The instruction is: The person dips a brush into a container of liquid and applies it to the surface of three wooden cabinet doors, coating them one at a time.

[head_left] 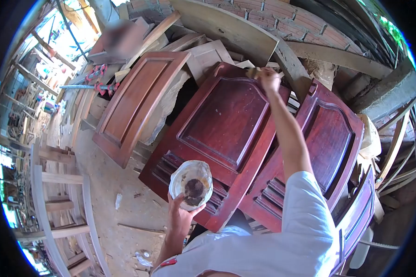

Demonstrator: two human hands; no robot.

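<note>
My left hand (180,216) grips a white, uneven-rimmed tub (202,171) from below, in front of a dark red wooden panel door (222,115). Dark brown residue or liquid (195,190) lies at the tub's bottom. At the far top edge of the same door, my right hand (269,79) is closed around a brush (252,72); its bristles are small and hard to make out, close to or touching the wood. A second dark red door (326,138) leans beside the first, under my outstretched right arm.
A lighter brown door (138,101) leans at the left. Ladder-like wooden frames (62,205) stand at lower left on the dusty floor (129,203). A bar clamp (90,87), planks (231,30) and a brick wall (296,21) lie beyond. A purplish panel (358,214) leans at right.
</note>
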